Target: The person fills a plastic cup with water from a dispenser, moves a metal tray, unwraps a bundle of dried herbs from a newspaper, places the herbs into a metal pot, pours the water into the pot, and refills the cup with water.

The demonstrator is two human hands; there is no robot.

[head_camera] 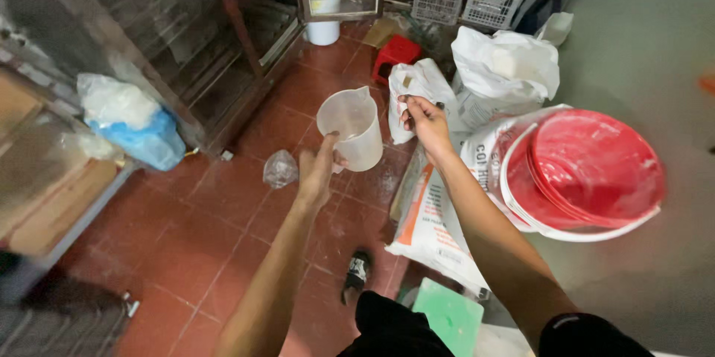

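Left hand (319,171) gripping translucent plastic jug (350,127) by its near side, above tiled floor (186,215). Right hand (424,120) pinched on a small item, possibly white sack's (421,85) edge; unclear. Risk: spill onto floor if jug tilts. Red buckets (588,171) right.

Dim, warm indoor light from above, with soft shadows on the red tile floor (186,215), mild glare on the metal cabinet (134,21), wide-angle bending at the edges, and motion blur smearing the left side.
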